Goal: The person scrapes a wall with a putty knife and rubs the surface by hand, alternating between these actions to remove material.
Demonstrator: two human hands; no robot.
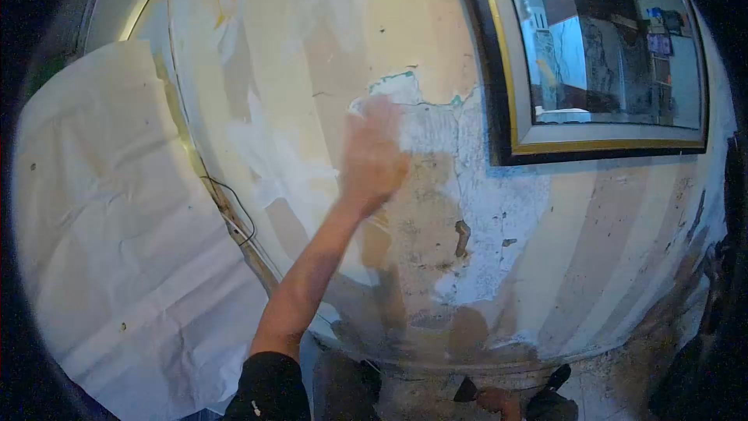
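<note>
My left hand [375,160] is raised on a bare arm against the wall [499,218]. Its fingers are smeared by motion and overlap the edge of a whitish patch [405,92] where paint has come off. Around that patch runs a thin crack with traces of green. Low in the view, my right hand [499,400] is closed round a putty knife [466,390], whose dark, flared blade points left above the floor. Most of the right arm is out of view.
A framed mirror [600,144] hangs on the wall at upper right. To the left, a large creased white sheet [117,210] stands beside a strip with a loose dark cable [248,214]. A dark shoe [557,378] shows at the wall's foot.
</note>
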